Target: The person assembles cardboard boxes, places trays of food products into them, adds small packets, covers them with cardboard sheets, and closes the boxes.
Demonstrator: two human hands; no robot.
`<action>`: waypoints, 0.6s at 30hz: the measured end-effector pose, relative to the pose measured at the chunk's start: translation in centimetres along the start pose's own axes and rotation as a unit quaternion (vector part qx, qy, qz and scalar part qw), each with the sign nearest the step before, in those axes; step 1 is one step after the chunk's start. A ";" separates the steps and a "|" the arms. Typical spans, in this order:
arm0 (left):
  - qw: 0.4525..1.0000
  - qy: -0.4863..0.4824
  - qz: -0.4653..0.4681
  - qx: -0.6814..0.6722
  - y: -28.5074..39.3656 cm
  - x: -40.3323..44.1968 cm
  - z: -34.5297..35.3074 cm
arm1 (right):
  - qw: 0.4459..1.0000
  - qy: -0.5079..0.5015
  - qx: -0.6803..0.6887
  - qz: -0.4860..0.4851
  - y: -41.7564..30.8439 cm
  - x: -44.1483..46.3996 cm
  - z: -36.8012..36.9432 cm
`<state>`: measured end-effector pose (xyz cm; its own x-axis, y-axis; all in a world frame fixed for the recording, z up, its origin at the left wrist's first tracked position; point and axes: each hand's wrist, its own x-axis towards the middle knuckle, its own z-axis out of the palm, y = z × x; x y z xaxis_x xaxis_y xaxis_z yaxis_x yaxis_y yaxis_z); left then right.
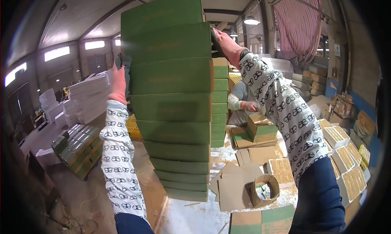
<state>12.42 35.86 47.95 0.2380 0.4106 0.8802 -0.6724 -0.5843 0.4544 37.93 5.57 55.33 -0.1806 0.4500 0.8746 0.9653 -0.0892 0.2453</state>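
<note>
A tall stack of green cardboard boxes (pixel 171 75) rises in front of me, its top near the upper edge of the view. My left hand (pixel 119 81), in a pink and dark glove, presses against the left side of the stack's upper part. On the right side, my right hand (pixel 226 43) holds the upper boxes near the second one from the top. Both arms are raised and wear white patterned sleeves. The fingers of both hands are partly hidden at the box sides. A second stack of green boxes (pixel 219 106) stands behind, to the right.
A co-worker's gloved hand (pixel 249 106) is near an open box (pixel 260 127) at the right. Flattened cardboard (pixel 236 187), a round container (pixel 265 189) and straw-filled white trays (pixel 353 183) lie lower right. Wrapped green boxes (pixel 77 146) stand on the left.
</note>
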 end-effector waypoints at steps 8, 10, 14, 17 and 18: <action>0.999 0.012 -0.018 0.025 2.0 0.2 -0.3 | 0.846 -0.005 0.462 0.265 -12.2 -4.9 -5.6; 0.986 0.017 -0.076 0.147 5.0 -1.4 0.5 | 0.724 0.030 0.607 0.326 -15.4 -7.4 -8.7; 0.989 0.082 -0.047 0.114 11.1 -12.0 1.9 | 0.817 -0.157 0.340 0.438 -22.4 -20.6 -19.1; 0.970 -0.010 -0.101 0.221 11.6 -30.2 2.0 | 0.770 -0.158 0.430 0.445 -25.4 -39.0 -24.4; 0.942 -0.106 -0.148 0.281 10.4 -38.5 1.7 | 0.737 -0.101 0.354 0.567 -26.6 -47.1 -25.4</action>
<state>-2.55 12.78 19.01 0.5315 0.4990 0.6845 -0.0914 -0.7696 0.6320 16.00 -35.76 18.27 0.7805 0.5725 0.2510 0.3424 -0.0556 -0.9379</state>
